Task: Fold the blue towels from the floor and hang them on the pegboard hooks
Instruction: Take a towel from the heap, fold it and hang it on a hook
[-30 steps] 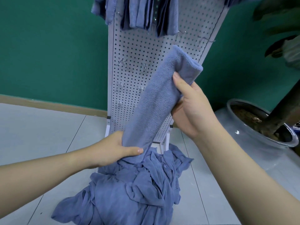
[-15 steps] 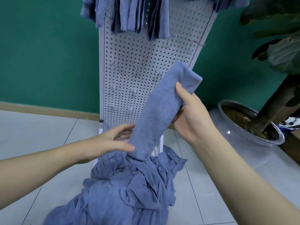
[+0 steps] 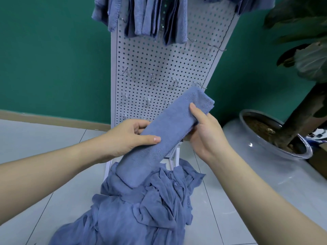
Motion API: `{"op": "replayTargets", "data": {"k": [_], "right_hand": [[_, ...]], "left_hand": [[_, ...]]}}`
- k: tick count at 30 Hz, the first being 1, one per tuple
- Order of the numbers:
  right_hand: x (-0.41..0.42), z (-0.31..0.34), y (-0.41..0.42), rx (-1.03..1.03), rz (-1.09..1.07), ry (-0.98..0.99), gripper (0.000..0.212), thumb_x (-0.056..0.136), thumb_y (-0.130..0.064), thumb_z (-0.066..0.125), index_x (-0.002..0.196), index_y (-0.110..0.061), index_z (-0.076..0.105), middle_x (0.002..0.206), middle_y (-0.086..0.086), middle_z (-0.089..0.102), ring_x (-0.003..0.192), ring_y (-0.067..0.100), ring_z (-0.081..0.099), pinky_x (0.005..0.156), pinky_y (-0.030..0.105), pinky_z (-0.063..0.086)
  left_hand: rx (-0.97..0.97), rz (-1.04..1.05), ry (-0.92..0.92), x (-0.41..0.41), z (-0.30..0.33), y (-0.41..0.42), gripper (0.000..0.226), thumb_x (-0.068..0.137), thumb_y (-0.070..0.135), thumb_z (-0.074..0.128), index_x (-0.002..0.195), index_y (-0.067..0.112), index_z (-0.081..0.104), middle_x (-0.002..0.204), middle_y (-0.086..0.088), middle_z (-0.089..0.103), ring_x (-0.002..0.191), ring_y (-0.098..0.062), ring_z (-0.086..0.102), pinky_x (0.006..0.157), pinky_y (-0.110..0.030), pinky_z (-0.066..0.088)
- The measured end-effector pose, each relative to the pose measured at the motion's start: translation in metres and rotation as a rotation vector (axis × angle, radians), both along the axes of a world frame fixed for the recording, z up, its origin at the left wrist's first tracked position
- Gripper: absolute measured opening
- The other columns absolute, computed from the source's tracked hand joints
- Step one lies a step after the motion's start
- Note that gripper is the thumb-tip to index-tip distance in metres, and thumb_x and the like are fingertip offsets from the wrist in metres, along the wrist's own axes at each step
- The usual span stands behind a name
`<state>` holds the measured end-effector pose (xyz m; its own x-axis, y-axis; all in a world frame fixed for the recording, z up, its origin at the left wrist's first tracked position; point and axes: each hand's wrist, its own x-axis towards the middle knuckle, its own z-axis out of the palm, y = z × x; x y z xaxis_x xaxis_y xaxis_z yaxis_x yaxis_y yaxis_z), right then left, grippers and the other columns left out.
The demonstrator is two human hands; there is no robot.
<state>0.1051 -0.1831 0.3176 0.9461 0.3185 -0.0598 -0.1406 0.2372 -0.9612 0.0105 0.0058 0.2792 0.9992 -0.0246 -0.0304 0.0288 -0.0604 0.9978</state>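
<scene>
Fingers of the left hand [image 3: 131,138] are curled round the lower half of a folded towel [image 3: 166,131], thumb lying flat across its front face. Right hand [image 3: 205,133] pinches the upper half, thumb on top, the other fingers hidden underneath. The towel is a long narrow strip, held slanting from lower centre of the frame up toward the right, in front of the pegboard [image 3: 159,64]; its upper end lies just below a bare hook [image 3: 200,85], and its lower end overlaps the heap on the floor.

Done so far: several towels already hang [image 3: 155,16] in a bunch across the top of the frame, on the board's upper hooks. The one in hand looks folded lengthwise; whether another fold is intended I cannot tell.

Left to do: hang this strip, then deal with the pile of loose towels [image 3: 134,209], which spreads from the foot of the board to the bottom edge of the frame. The pile looks like several pieces, crumpled; exact count not readable. Hooks in the middle rows [image 3: 152,75] are empty. Judgement: task roughly midway, possibly less.

Also present: potted plant [image 3: 276,135] at right, green wall behind.
</scene>
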Motion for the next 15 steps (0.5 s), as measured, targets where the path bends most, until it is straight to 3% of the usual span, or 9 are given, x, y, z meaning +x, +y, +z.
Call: {"op": "replayTargets", "data": {"k": [5,8,10,12,14,15], "right_hand": [[0.014,-0.011,-0.017,-0.123,-0.042,0.105,0.034,0.099,-0.016,0.069,0.130,-0.003,0.065,0.122,0.016,0.075,0.106,0.030,0.074,0.093,0.044,0.061],[0.015,-0.018,-0.021,-0.274,-0.050,0.005,0.037,0.096,-0.019,0.072,0.130,-0.006,0.062,0.128,0.019,0.071,0.104,0.026,0.072,0.100,0.048,0.059],[0.008,-0.018,-0.021,-0.482,-0.079,-0.254,0.048,0.093,-0.021,0.070,0.139,-0.019,0.055,0.141,0.006,0.063,0.123,0.022,0.064,0.109,0.042,0.050],[-0.005,-0.013,-0.020,-0.713,-0.015,-0.666,0.066,0.089,-0.024,0.066,0.151,-0.027,0.044,0.154,-0.011,0.048,0.140,0.006,0.044,0.118,0.031,0.035],[-0.016,-0.009,-0.018,-0.867,0.099,-1.072,0.077,0.085,-0.028,0.066,0.157,-0.026,0.038,0.158,-0.014,0.041,0.144,0.000,0.033,0.123,0.032,0.028],[-0.020,-0.011,-0.014,-0.874,0.143,-1.182,0.081,0.084,-0.029,0.067,0.158,-0.024,0.036,0.159,-0.010,0.042,0.147,0.003,0.034,0.124,0.036,0.028]], "left_hand": [[0.021,-0.039,0.041,-0.006,0.013,0.014,0.031,0.087,0.024,0.072,0.116,0.013,0.072,0.109,-0.009,0.078,0.094,-0.022,0.075,0.082,-0.031,0.061],[-0.004,-0.050,0.010,-0.008,0.025,0.019,0.033,0.084,0.023,0.070,0.115,0.011,0.072,0.108,-0.009,0.079,0.090,-0.019,0.075,0.077,-0.027,0.060],[-0.025,-0.045,-0.022,-0.008,0.033,0.020,0.036,0.085,0.022,0.069,0.118,0.009,0.070,0.110,-0.011,0.078,0.091,-0.019,0.075,0.078,-0.026,0.060],[-0.045,-0.037,-0.046,-0.007,0.041,0.020,0.036,0.086,0.022,0.068,0.120,0.008,0.070,0.109,-0.011,0.077,0.091,-0.019,0.074,0.077,-0.025,0.059],[-0.076,-0.035,-0.054,-0.007,0.049,0.021,0.036,0.088,0.021,0.067,0.121,0.007,0.069,0.109,-0.011,0.077,0.090,-0.020,0.072,0.076,-0.026,0.059],[-0.092,-0.040,-0.058,-0.007,0.051,0.021,0.034,0.090,0.021,0.069,0.121,0.008,0.069,0.110,-0.012,0.076,0.091,-0.021,0.072,0.076,-0.027,0.059]]}}
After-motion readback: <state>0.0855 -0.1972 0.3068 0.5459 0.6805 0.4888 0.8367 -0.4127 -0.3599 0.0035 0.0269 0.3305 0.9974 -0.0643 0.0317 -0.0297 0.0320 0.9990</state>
